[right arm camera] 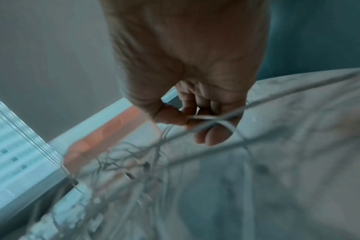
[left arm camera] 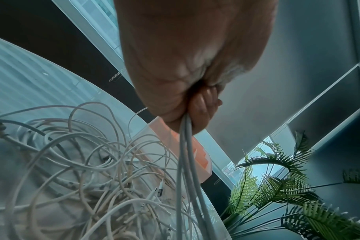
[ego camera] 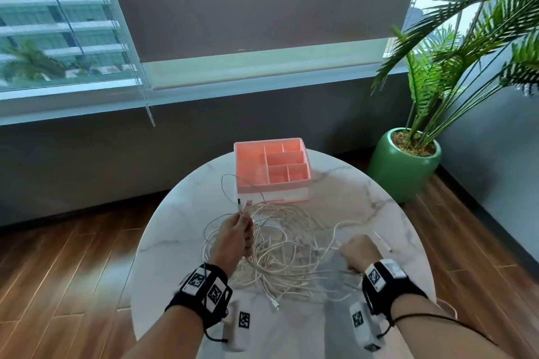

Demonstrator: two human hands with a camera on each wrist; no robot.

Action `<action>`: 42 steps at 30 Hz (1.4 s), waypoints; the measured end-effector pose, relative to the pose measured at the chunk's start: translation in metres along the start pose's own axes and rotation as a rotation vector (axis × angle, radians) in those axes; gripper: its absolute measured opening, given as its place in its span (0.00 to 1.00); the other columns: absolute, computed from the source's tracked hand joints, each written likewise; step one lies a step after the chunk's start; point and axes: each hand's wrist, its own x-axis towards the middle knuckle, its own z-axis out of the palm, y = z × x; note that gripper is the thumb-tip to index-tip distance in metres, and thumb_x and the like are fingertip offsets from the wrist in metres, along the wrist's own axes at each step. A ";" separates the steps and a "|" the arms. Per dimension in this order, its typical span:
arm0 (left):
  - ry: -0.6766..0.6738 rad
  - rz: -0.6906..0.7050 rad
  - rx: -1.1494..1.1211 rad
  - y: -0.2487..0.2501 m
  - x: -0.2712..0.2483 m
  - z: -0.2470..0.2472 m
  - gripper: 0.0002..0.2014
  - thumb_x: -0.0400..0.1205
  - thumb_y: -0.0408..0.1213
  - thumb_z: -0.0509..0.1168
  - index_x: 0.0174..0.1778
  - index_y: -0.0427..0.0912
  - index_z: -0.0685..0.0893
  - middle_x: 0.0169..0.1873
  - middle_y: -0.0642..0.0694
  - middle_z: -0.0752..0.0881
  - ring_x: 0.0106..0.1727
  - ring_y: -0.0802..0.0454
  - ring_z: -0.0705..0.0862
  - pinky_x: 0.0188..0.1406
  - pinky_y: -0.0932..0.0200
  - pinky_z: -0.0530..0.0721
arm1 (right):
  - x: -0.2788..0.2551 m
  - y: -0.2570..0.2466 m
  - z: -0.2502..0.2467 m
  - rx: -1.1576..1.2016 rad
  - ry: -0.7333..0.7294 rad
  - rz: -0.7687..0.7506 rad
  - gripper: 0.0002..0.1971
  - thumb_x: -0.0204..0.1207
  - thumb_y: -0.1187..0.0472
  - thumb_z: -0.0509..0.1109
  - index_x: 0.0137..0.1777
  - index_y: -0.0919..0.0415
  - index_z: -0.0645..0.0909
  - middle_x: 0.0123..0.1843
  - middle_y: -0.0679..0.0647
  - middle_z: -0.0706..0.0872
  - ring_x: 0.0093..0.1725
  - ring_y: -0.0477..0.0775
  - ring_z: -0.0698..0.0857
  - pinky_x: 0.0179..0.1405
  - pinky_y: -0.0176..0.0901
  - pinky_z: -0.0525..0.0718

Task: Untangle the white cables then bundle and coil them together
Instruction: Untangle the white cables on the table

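Left hand [ego camera: 233,234]: fist closed around several cable ends, plugs sticking up.
Right hand [ego camera: 360,252]: pinches one strand.
White cables [ego camera: 285,253]: tangled heap mid-surface [ego camera: 379,213], between both hands.
Pink organizer [ego camera: 271,169]: just behind the heap.
Potted plant [ego camera: 405,163]: on the floor, right.

We see a round, white marbled worktop [ego camera: 364,207] standing on a wooden floor [ego camera: 73,265]. On it, at the far edge, sits a pink compartment organizer [ego camera: 250,166]. Just near of that, mid-worktop, a loose tangle of white cables [ego camera: 291,256] lies spread.
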 end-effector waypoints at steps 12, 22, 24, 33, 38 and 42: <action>-0.010 -0.015 0.035 0.004 -0.001 0.017 0.21 0.91 0.46 0.55 0.33 0.42 0.69 0.22 0.50 0.66 0.21 0.55 0.61 0.19 0.64 0.59 | -0.064 -0.136 -0.036 0.354 -0.205 -0.233 0.11 0.73 0.67 0.59 0.33 0.65 0.80 0.17 0.52 0.71 0.16 0.52 0.67 0.21 0.34 0.63; 0.033 0.003 -0.055 0.015 -0.003 0.027 0.20 0.92 0.45 0.55 0.34 0.42 0.73 0.22 0.50 0.65 0.21 0.55 0.62 0.18 0.62 0.63 | -0.067 -0.153 0.017 0.414 -0.241 -0.382 0.16 0.83 0.59 0.58 0.41 0.65 0.83 0.31 0.61 0.78 0.21 0.55 0.75 0.19 0.37 0.68; 0.039 0.013 -0.074 0.016 -0.002 0.026 0.18 0.92 0.43 0.54 0.36 0.42 0.73 0.23 0.51 0.65 0.21 0.55 0.62 0.18 0.62 0.63 | -0.064 -0.153 0.023 0.476 -0.208 -0.385 0.17 0.85 0.57 0.58 0.44 0.66 0.84 0.37 0.63 0.86 0.28 0.60 0.85 0.24 0.41 0.78; 0.104 0.050 -0.075 0.018 -0.001 0.026 0.14 0.92 0.35 0.52 0.43 0.37 0.76 0.29 0.43 0.76 0.23 0.53 0.71 0.18 0.61 0.68 | -0.065 -0.158 0.015 0.673 -0.065 -0.470 0.16 0.87 0.60 0.56 0.47 0.68 0.82 0.47 0.64 0.89 0.47 0.67 0.91 0.44 0.52 0.88; 0.080 0.065 -0.046 0.019 0.000 0.033 0.16 0.92 0.36 0.53 0.54 0.29 0.83 0.32 0.43 0.87 0.24 0.52 0.80 0.24 0.58 0.72 | -0.065 -0.157 0.032 0.486 -0.079 -0.546 0.12 0.82 0.53 0.63 0.46 0.54 0.87 0.46 0.55 0.92 0.46 0.57 0.91 0.51 0.56 0.91; 0.159 0.069 -0.038 0.020 0.001 0.035 0.17 0.92 0.36 0.54 0.54 0.29 0.84 0.37 0.38 0.89 0.27 0.50 0.86 0.26 0.57 0.78 | -0.070 -0.158 0.034 0.372 0.000 -0.600 0.11 0.84 0.56 0.65 0.51 0.56 0.89 0.46 0.56 0.92 0.44 0.57 0.92 0.46 0.58 0.92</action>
